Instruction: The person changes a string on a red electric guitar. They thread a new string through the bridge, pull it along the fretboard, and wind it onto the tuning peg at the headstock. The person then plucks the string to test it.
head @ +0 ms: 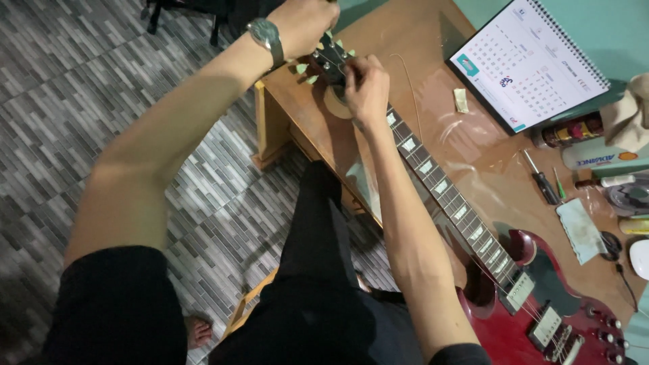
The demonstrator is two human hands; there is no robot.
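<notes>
While hands grip headstock — guitar flat.

Desk calendar: spiral-bound, white page with a grid of dates, a teal patch at its upper left corner and small red and blue marks near the middle; it stands tilted at the table's far right corner, against the teal wall.
Jar label: dark band with red and yellow patches, on a brown jar lying on its side just below the calendar.
Flat package: white and pale, with blue lettering and an orange spot, lying beside the jar near the right edge.
Small packet: pale, crinkled, rectangular, on the clear plastic sheet left of the calendar.
Screens: none visible.
</notes>
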